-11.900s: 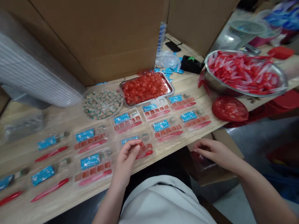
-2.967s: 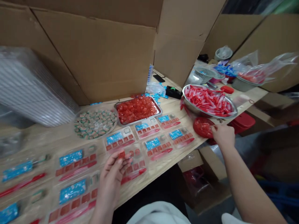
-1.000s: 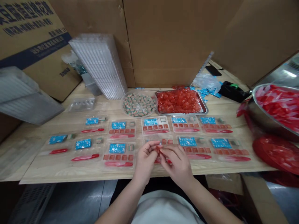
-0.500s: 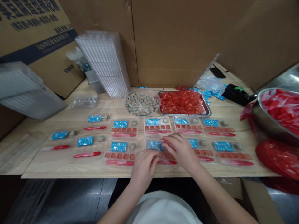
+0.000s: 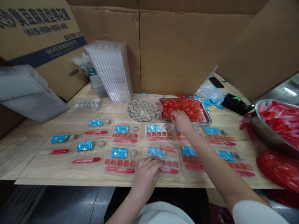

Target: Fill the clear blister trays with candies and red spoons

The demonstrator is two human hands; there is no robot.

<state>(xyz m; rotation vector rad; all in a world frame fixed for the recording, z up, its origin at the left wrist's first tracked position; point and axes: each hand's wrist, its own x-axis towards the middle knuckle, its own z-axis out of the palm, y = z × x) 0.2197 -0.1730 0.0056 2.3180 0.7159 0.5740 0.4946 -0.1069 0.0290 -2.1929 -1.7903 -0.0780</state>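
Observation:
My left hand (image 5: 147, 172) rests with curled, closed fingers over the lower left part of a clear plastic blister tray (image 5: 177, 157). Its fingertips are partly hidden, and I cannot make out what they hold. In that blister tray are a blue printed packet (image 5: 156, 152), small red square pieces (image 5: 168, 163) and a red pen-shaped stick (image 5: 169, 170); a few more red pieces (image 5: 170, 149) lie loose at its upper right. My right hand (image 5: 183, 122) reaches to the front left of a metal tray (image 5: 209, 119) heaped with red pieces (image 5: 187, 107), its fingertips pinched on red.
Two rows of similar blister trays (image 5: 126, 133) cover the table. Behind stand a round dish (image 5: 143, 109) of small wrapped pieces and a tall stack of clear trays (image 5: 112, 71). At right are a black tape dispenser (image 5: 237, 104) and a metal bowl (image 5: 260, 116) of red sticks.
My right hand has moved from the blister tray up to the metal tray. Loose red pieces now show in the blister tray; my left hand stays beside it. The view has tilted upward slightly.

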